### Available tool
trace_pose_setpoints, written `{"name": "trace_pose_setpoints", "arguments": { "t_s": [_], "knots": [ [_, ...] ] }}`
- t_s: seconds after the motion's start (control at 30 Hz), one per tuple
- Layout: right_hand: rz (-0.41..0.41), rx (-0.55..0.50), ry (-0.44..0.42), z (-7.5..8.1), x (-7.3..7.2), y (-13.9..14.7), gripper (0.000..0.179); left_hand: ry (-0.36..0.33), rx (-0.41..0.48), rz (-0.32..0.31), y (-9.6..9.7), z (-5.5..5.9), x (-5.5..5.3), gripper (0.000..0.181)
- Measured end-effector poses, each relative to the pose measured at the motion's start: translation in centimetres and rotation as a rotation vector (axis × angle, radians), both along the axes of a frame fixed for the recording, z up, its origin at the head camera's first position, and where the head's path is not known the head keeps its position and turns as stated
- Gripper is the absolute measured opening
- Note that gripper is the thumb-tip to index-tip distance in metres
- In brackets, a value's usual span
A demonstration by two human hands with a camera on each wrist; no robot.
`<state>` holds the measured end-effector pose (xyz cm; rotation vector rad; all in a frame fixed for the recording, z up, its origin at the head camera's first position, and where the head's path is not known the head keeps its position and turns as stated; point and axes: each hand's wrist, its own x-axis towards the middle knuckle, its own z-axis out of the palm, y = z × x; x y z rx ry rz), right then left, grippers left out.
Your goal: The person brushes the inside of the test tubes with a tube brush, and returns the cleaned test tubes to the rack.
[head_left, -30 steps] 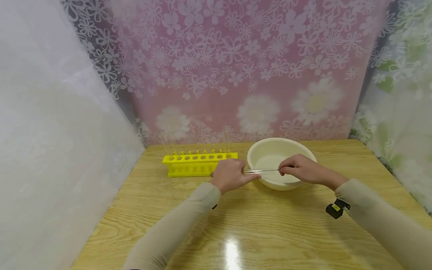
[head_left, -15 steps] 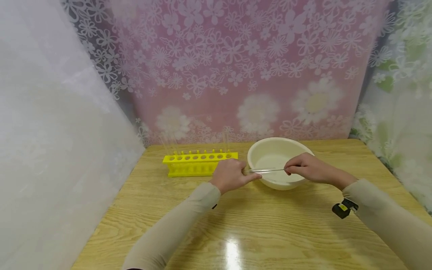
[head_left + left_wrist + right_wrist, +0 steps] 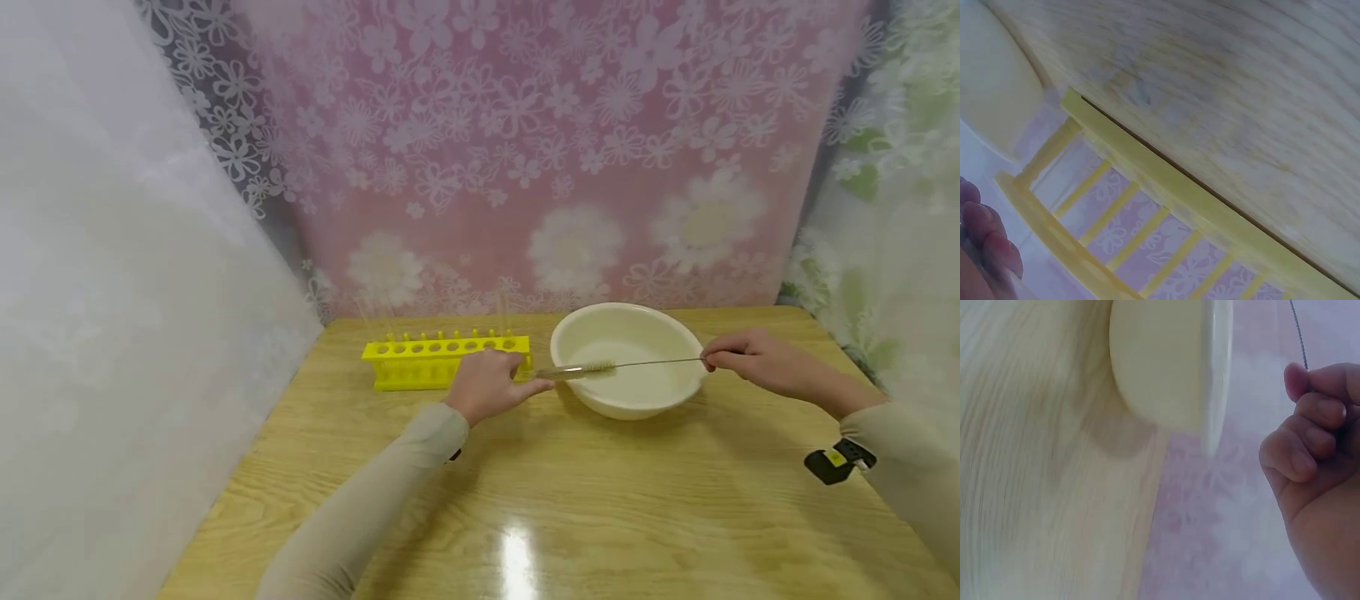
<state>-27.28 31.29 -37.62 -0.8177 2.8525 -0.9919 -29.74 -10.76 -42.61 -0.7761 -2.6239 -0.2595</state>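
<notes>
My left hand [image 3: 487, 387] grips a clear glass test tube [image 3: 553, 374] that lies almost level, its mouth toward the basin. Bristles of a test tube brush [image 3: 600, 367] stick out of that mouth, while the rest of them sit inside the glass. The brush's thin twisted wire [image 3: 1298, 331] runs to my right hand [image 3: 765, 367], which pinches its end between thumb and index finger past the basin's right rim. Below the brush stands a cream basin [image 3: 630, 408]. In the left wrist view only the fingertips [image 3: 1000, 250] of the left hand show at the edge.
A yellow test tube rack [image 3: 420, 385] stands behind and left of the left hand, with a few clear tubes [image 3: 503, 312] upright at its two ends. The wooden table [image 3: 600, 500] reaches back to a flowered pink curtain [image 3: 465, 150]; pale curtains flank both sides.
My right hand has moved right, drawing the brush partly out of the test tube, so bristles now show outside it. The left hand has shifted slightly left with the tube.
</notes>
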Motion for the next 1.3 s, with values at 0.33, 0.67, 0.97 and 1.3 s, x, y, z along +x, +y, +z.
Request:
{"name": "trace_pose_setpoints", "arguments": {
  "t_s": [0.33, 0.67, 0.97, 1.3],
  "knots": [
    [-0.131, -0.066, 0.045, 0.1, 0.8, 5.2, 0.021, -0.051, -0.036, 0.077, -0.3, 0.3, -0.2, 0.065],
    [-0.225, 0.038, 0.072, 0.4, 1.7, 6.2, 0.030, -0.062, -0.062, 0.122, -0.3, 0.4, -0.2, 0.068],
    [-0.240, 0.071, 0.078, 0.0, 1.9, 6.1, 0.031, -0.006, -0.135, 0.133, 1.0, 1.7, 0.2, 0.068],
    [-0.232, 0.091, 0.111, -0.2, 2.1, 6.3, 0.029, 0.053, -0.274, 0.114, 2.0, 3.3, 0.1, 0.065]
  ]
}}
